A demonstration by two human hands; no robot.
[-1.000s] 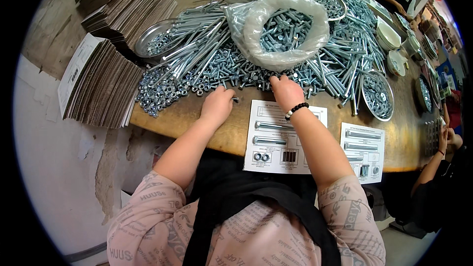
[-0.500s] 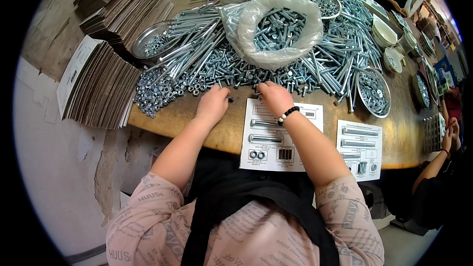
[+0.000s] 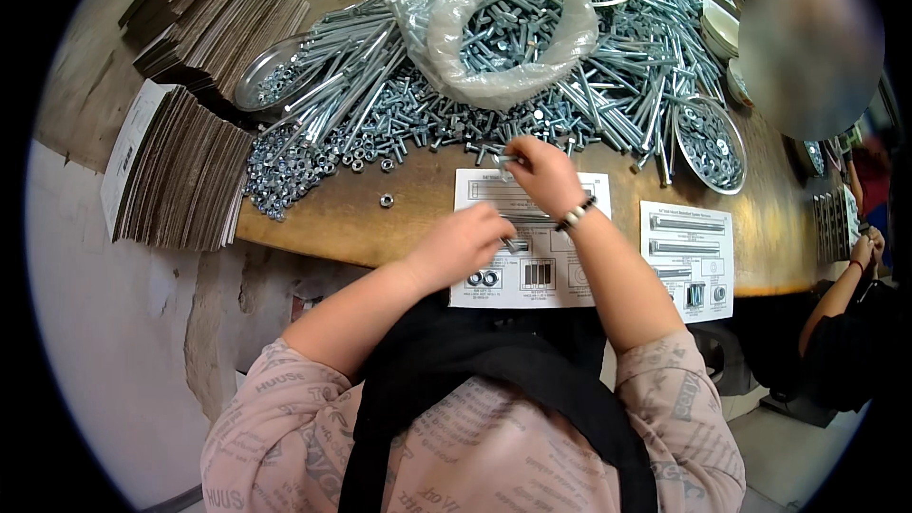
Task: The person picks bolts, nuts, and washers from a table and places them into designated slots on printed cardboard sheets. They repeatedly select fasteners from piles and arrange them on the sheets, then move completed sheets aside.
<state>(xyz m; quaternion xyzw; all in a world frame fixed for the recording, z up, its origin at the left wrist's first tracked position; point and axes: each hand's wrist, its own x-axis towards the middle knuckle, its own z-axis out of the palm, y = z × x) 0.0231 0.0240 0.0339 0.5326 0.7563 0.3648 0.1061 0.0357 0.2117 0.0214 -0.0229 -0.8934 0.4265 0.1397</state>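
My left hand (image 3: 467, 243) is over a white printed card (image 3: 503, 296), its fingers closed on a short silver bolt (image 3: 516, 246) that sticks out past the fingertips. Farther from me, at the card's far edge, my right hand (image 3: 543, 177) is pinched at the front of the bolt pile (image 3: 456, 116). Small shiny metal pieces, apparently short bolts, show at its fingertips, partly hidden by the fingers. Pictures of bolts and nuts cover the card, where long bolts also appear. A single hex nut (image 3: 386, 200) lies on the wooden table (image 3: 332, 228), left of the card.
A plastic bag (image 3: 446, 66) of bolts stands in the pile, with loose nuts (image 3: 275, 176) to its left. A metal dish (image 3: 736, 133) holds washers. Card stacks (image 3: 180, 171) stand far left. Another card (image 3: 717, 304) and a co-worker's hands (image 3: 866, 247) are at right.
My left hand has moved from the pile's edge right and nearer, over the card, with a bolt. My right hand stays by the pile. The view has shifted; a person's blurred head now shows upper right.
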